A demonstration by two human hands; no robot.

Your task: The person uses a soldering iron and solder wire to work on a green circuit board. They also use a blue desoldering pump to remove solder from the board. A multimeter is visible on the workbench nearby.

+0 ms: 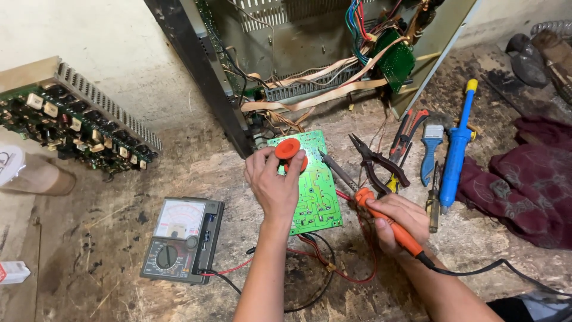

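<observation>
Lying solder-side up in the middle of the worn wooden floor (pixel 107 238): a green circuit board (pixel 313 191), tilted slightly, still tethered by red and black wires (pixel 322 256) trailing off its lower edge. Resting over its upper left corner, the left hand (pixel 274 185), fingers clenched around an orange spool (pixel 289 152), probably kept right at the board so the solder feeds straight to the joint. Gripping an orange-handled soldering iron (pixel 390 223) just beside the board's right edge, the right hand (pixel 399 217), closed firmly on the handle; metal tip (pixel 336 170) pointing up and left toward the board, black cord (pixel 476 271) running off to the lower right.

Waiting within easy reach on the right, laid roughly parallel: black-handled pliers (pixel 378 164), a red and black cutter (pixel 408 128), a blue-handled brush-like tool (pixel 430 152), a blue desoldering pump (pixel 457 146) with a yellow cap, and a small screwdriver (pixel 434 206). Crumpled beyond them, a dark red cloth (pixel 524 185).

Sitting to the left, an analogue multimeter (pixel 182 238), dial and white scale facing up, leads running toward the board. Standing open behind, a metal chassis (pixel 298 53) with bundled wires and a second green board (pixel 393 59) hanging out. Leaning against the wall on the far left, a long component-packed board (pixel 77 128) on a finned heatsink. Showing at the left edge, a round white label on a brown cylinder (pixel 33 176) and a small white and red packet (pixel 12 271); printing too small to make out.
</observation>
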